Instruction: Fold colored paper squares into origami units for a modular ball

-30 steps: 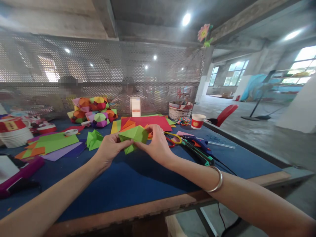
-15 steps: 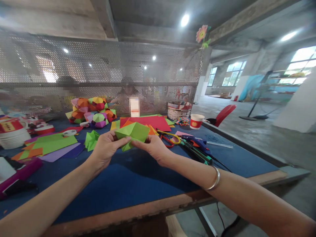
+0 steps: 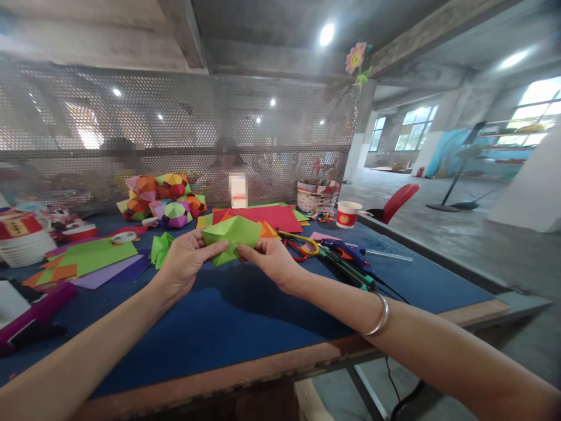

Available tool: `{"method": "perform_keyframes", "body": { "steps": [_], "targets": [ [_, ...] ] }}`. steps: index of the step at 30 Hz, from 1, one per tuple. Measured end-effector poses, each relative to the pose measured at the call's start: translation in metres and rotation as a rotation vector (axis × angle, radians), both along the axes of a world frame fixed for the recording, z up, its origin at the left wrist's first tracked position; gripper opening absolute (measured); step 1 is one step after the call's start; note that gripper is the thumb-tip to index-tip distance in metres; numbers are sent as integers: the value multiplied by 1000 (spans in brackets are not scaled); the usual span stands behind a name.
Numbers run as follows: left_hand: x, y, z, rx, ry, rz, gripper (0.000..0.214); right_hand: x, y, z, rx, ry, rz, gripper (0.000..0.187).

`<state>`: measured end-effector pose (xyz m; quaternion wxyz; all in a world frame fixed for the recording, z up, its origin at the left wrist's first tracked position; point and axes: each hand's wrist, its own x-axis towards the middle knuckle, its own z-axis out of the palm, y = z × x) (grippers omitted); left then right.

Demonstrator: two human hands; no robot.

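Both of my hands hold a folded green paper piece [image 3: 232, 234] just above the blue table top [image 3: 245, 321]. My left hand [image 3: 186, 263] pinches its left side, thumb on the front. My right hand [image 3: 274, 260] pinches the lower right part; a silver bangle [image 3: 379, 316] sits on that wrist. Another folded green paper piece [image 3: 161, 248] lies on the table just left of my left hand.
Coloured paper sheets [image 3: 94, 257] lie at left and a red sheet [image 3: 272, 217] behind. Colourful paper balls [image 3: 164, 199] sit by the perforated metal screen [image 3: 184, 134]. Scissors [image 3: 300, 244], a glue gun [image 3: 350, 257], a paper cup [image 3: 348, 214], a basket [image 3: 318, 196], stacked bowls [image 3: 21, 240].
The green piece rose slightly and turned in my hands. My right fingers slid from its top edge down to the lower right side.
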<state>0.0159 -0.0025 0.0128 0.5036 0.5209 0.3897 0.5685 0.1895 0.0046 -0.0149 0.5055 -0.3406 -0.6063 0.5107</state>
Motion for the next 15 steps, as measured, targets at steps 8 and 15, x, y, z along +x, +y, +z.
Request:
{"method": "perform_keyframes", "body": {
  "steps": [8, 15],
  "targets": [
    [0, 0, -3, -67, 9, -79, 40, 2, 1, -2, -56, 29, 21, 29],
    [2, -1, -5, -220, 149, -113, 30, 3, 6, -5, 68, -45, -66, 39]
  ]
}}
